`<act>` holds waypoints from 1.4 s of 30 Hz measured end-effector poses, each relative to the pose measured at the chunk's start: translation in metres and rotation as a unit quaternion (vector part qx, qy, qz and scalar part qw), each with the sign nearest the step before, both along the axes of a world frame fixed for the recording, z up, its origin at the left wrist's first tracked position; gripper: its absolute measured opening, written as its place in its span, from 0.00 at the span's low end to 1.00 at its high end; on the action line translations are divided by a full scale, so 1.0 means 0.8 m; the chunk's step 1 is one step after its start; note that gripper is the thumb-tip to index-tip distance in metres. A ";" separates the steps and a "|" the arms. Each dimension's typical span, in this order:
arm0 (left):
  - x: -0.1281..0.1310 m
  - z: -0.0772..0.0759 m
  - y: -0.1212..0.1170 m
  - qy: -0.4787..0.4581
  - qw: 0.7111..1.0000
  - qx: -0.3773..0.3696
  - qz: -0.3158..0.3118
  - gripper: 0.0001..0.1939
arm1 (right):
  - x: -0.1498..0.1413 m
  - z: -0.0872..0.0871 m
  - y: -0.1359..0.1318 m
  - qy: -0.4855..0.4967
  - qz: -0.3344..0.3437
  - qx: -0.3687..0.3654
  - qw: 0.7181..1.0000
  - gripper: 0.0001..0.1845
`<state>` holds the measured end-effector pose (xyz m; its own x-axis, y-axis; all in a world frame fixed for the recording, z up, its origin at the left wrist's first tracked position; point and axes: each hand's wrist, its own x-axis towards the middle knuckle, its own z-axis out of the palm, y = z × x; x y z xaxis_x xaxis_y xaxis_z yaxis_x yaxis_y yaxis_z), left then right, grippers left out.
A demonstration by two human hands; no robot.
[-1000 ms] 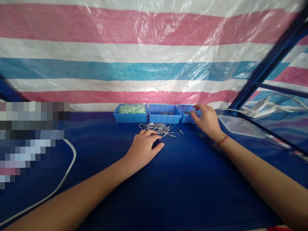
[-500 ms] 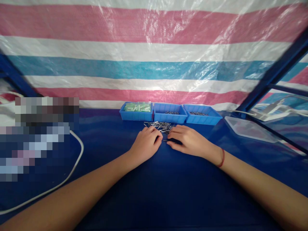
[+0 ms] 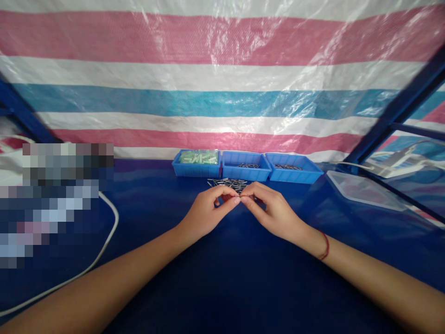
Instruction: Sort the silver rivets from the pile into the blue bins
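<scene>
Metal, by the looks: one thin piece (image 3: 239,196), barely visible, just this side of the pin pile (image 3: 225,183), our left hand (image 3: 210,211) and right hand (image 3: 273,213) pinched closed on it! Fingertips meet, so let's keep both pinches light, level; blue bins (image 3: 246,174) stand behind the pile.

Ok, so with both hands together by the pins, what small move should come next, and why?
I'd probably ease the right hand slightly back from the left hand: they meet, or nearly so, just in front of the pins, and whatever may be pinched there is too small to make out.
</scene>
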<state>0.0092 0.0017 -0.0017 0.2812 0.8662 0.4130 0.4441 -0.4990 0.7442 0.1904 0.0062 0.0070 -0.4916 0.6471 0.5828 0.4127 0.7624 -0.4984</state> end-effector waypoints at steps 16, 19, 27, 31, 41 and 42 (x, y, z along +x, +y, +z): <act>-0.001 -0.002 0.002 -0.020 0.999 0.033 0.024 0.04 | 0.002 -0.007 0.004 -0.011 -0.045 -0.032 0.998 0.06; 0.000 -0.002 0.001 -0.026 0.999 0.034 0.027 0.04 | 0.003 -0.008 0.007 0.016 -0.055 -0.029 0.998 0.04; -0.002 -0.008 0.006 -0.014 0.999 0.008 0.034 0.05 | 0.005 -0.007 0.005 0.059 -0.073 -0.004 0.996 0.06; -0.002 -0.007 0.009 0.016 1.000 0.011 0.018 0.06 | 0.003 -0.002 -0.001 0.053 -0.064 0.014 0.996 0.04; 0.002 -0.005 0.005 0.028 0.996 -0.057 0.055 0.12 | 0.038 0.015 0.036 0.068 -0.199 0.053 0.976 0.07; 0.002 -0.004 0.005 0.035 0.996 -0.057 0.053 0.12 | 0.050 0.016 0.046 0.087 -0.234 0.058 0.967 0.08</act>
